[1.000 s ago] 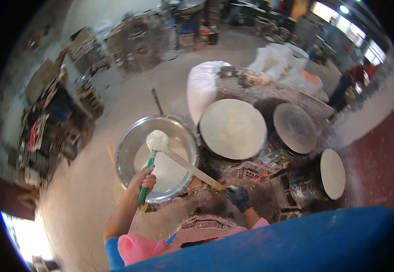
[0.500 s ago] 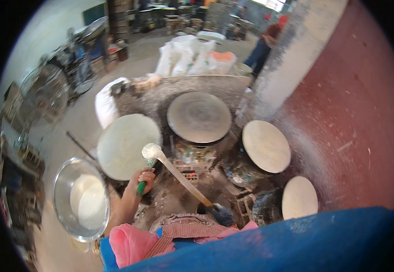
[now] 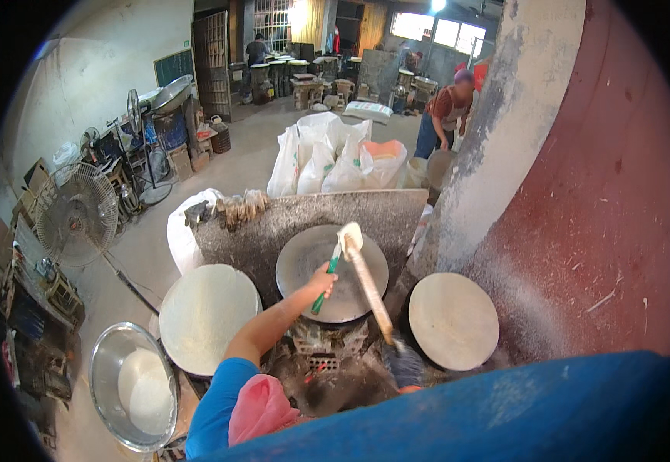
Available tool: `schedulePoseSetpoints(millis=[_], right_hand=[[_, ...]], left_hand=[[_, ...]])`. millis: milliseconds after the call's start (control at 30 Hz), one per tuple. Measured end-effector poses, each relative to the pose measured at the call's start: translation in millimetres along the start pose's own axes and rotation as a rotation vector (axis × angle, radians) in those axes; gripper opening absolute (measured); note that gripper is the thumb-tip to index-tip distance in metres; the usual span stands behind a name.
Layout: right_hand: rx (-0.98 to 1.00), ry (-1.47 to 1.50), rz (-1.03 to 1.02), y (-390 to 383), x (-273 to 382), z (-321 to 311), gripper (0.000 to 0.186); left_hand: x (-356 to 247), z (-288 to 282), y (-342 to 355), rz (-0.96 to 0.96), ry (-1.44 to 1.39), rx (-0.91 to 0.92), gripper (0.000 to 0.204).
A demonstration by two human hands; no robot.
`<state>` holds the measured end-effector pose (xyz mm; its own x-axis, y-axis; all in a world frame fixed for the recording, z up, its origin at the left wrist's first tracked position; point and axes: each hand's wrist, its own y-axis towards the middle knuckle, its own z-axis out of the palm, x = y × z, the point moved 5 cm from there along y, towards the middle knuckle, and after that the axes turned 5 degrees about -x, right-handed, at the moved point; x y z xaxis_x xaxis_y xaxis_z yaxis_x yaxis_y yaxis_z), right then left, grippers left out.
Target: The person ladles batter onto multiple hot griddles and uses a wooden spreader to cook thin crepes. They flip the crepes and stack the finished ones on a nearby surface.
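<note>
My left hand (image 3: 322, 283) grips a green-handled ladle (image 3: 326, 282), its batter-coated head raised over the bare middle griddle (image 3: 298, 273). My right hand (image 3: 403, 362), in a dark glove, is closed on a long wooden stick (image 3: 370, 285), whose far end meets or overlaps the ladle's head. At left, a pale batter layer covers one griddle (image 3: 208, 319); another pale-coated griddle (image 3: 453, 319) sits at right. A steel basin (image 3: 108, 385) of white batter stands at lower left. Bricks (image 3: 323, 362) and a red glow show under the middle griddle.
A soot-marked board (image 3: 350, 204) with gloves on it backs the griddles, white sacks (image 3: 312, 162) behind. A fan (image 3: 73, 212) stands left; a plastered pillar and red wall (image 3: 597, 231) close in at right. A co-worker (image 3: 447, 115) bends near the pillar; others work farther back.
My view has swung right and lifted toward the room. Ladle and stick have moved from over the basin, past the left griddle, to over the middle griddle, with my left arm reaching farther forward.
</note>
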<state>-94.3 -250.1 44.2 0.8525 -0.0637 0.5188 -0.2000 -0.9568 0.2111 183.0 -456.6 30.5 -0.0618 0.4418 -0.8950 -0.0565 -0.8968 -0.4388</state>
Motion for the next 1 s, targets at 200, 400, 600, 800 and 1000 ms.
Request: schedulePoseSetpoints(millis=[200, 400, 600, 800, 1000], right_hand=[[0.131, 0.248, 0.331, 54, -24, 81, 0.033], [0.0, 0.346, 0.159, 76, -15, 125, 0.025], [-0.014, 0.463, 0.361, 109, 28, 140, 0.033], [0.022, 0.218, 0.232, 117, 60, 121, 0.032], [0.029, 0.317, 0.26, 100, 39, 174, 0.03]], left_hand=[[5, -44, 48, 0.511, 1.169, -0.572, 0.062], [-24, -51, 47, 0.523, 1.125, -0.545, 0.068], [-68, -100, 30, 0.815, 0.531, -0.536, 0.07], [71, -156, -91, 0.257, 0.552, -0.318, 0.066], [112, -175, -179, 0.278, 0.681, -0.325, 0.066]])
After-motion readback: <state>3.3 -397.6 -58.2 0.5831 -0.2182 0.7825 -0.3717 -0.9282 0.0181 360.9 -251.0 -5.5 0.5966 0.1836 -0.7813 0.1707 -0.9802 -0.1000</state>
